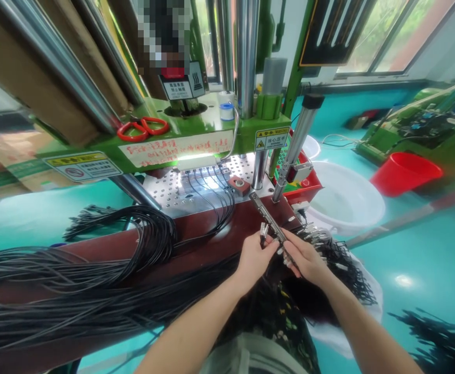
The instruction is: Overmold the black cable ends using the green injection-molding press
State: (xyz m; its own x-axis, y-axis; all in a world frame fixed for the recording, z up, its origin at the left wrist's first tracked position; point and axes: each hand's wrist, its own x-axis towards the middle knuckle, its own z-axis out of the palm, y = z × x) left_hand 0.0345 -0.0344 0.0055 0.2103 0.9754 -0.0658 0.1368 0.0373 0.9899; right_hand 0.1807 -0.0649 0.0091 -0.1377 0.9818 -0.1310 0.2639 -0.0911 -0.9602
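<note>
The right hand [303, 255] is clamped on a slotted metal bar [269, 219]; left of the bar, the left hand [259, 255] pinches small metal-ended connectors [264, 232]. Left of the bar, black cables [149, 239] lie on the table [196, 227]. Beyond the bar stands the green press [212, 127], red-handled scissors [144, 129] on it.

Dark red bench [198, 224] | bearing long black cables [95, 311] along near edge | looped black bundle [159, 236] toward far edge
</note>
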